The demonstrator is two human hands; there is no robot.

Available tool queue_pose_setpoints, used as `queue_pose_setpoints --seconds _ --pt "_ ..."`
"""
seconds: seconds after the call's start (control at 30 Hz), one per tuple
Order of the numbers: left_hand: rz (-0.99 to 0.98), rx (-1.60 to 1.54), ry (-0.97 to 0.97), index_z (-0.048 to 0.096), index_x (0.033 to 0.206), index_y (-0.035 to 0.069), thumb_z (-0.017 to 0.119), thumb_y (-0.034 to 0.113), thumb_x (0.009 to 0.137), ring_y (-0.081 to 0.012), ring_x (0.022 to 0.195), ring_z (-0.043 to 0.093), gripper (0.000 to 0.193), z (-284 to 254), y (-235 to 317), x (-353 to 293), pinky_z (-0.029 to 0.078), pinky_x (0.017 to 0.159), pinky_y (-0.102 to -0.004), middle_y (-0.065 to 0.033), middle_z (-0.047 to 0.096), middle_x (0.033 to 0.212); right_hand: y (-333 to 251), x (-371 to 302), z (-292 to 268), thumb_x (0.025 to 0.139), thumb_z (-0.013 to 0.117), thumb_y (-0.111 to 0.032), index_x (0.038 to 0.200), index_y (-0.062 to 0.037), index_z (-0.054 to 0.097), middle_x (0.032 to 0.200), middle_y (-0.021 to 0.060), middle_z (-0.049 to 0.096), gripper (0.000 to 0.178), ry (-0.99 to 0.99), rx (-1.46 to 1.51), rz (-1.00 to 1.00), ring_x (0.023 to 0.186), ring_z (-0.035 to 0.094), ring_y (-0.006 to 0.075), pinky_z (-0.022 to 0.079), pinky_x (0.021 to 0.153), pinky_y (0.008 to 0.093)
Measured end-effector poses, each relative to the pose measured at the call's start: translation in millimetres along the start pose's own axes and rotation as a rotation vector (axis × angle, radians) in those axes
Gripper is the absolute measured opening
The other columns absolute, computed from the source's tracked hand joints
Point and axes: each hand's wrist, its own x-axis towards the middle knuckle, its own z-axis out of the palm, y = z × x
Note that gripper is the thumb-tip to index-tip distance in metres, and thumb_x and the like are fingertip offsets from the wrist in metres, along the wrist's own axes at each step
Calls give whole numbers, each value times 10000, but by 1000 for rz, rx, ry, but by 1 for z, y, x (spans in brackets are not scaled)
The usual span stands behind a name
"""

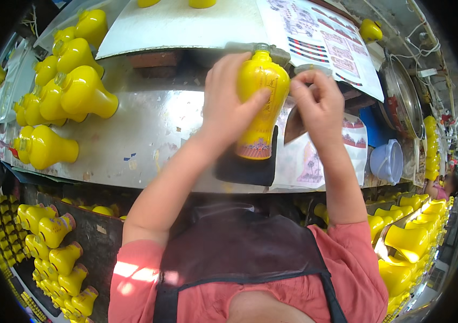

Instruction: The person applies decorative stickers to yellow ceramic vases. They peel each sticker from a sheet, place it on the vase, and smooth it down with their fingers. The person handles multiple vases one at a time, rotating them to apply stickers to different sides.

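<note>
A glossy yellow vase-shaped bottle (265, 81) lies with its clear neck pointing away from me, over a dark cloth pad (264, 175). It bears dark script on its side and a reddish-blue patterned band round its base. My left hand (228, 102) is wrapped round its left side, thumb across the front. Beside its right shoulder, my right hand (320, 102) is closed, thumb and forefinger pinched together close to the bottle. A flat brown, scraper-like piece (295, 126) sticks out below the right hand's fingers. Anything between the fingertips is too small to make out.
Several plain yellow bottles (86, 91) lie at the left of the metal table (148, 116). Printed decal sheets (342, 37) rest on a white board (186, 27) and beside the pad. A pale blue bucket (386, 161) stands at right. More yellow bottles (409, 242) fill racks on both sides.
</note>
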Motion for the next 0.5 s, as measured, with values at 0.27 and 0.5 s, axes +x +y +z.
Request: queue_pose_setpoints --seconds 0.27,0.5 --pt "-293 -290 -28 649 1168 14 626 208 991 -173 1127 563 263 17 -1 24 446 1024 -314 -83 568 1203 13 8 21 861 822 -267 1363 -36 587 881 -2 619 600 -137 103 25 623 504 17 411 550 205" --pt "-272 -283 6 666 1140 15 578 198 1013 -219 1128 561 239 18 0 24 441 1019 -344 -105 588 1171 10 -7 25 924 765 -237 1446 -136 614 1091 153 702 554 19 -327 -434 647 632 220 534 602 329"
